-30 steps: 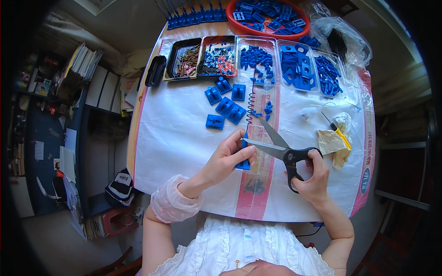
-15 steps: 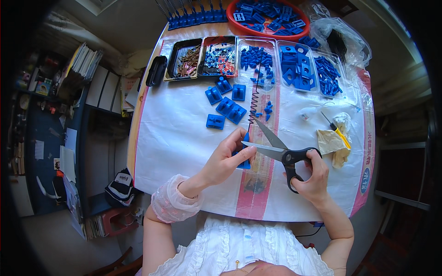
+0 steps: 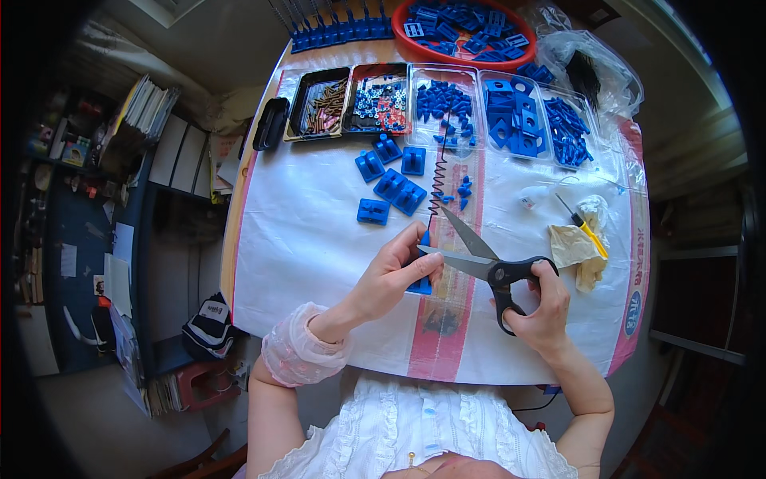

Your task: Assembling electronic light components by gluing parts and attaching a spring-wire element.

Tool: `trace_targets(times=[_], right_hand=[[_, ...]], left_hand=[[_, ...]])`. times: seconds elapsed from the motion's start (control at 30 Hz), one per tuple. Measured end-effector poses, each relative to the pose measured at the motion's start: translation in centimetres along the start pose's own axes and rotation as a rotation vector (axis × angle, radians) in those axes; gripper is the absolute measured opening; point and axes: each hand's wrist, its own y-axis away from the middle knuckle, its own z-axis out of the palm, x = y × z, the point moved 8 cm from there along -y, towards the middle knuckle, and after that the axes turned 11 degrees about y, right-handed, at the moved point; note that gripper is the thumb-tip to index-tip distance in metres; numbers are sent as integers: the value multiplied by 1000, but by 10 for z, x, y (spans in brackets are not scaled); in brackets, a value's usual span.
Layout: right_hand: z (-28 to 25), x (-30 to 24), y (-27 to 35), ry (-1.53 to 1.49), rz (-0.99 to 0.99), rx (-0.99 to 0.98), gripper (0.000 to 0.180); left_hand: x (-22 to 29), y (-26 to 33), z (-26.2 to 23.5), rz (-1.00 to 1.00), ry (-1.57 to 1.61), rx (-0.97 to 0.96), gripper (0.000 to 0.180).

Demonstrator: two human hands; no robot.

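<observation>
At the frame's centre the left hand (image 3: 389, 274) pinches a blue part (image 3: 425, 285); right of centre, the right hand (image 3: 546, 306) grips spread scissors (image 3: 501, 273).

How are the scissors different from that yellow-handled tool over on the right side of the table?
The scissors have black handles, while the yellow-handled tool has a single yellow one. The scissors are in the right hand with their blades apart; the yellow-handled tool lies unheld next to crumpled tan material. The scissors look larger and broader, the yellow-handled tool slimmer. Both are hand tools.
</observation>
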Motion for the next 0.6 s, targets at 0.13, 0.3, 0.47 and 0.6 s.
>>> trace_targets(times=[0.13,0.3,0.47,0.6], right_hand=[[0,-1,-1,-21,23,-10,55],[1,-1,0,20,-1,-9,62],[0,0,-2,-21,57,18,55],[-1,1,-4,-62,87,19,55]], left_hand=[[-2,-1,-2,35,-12,34,12],[-5,-1,-2,24,71,42,11],[-5,-2,2,75,79,91,12],[-7,-3,2,108,78,50,12]])
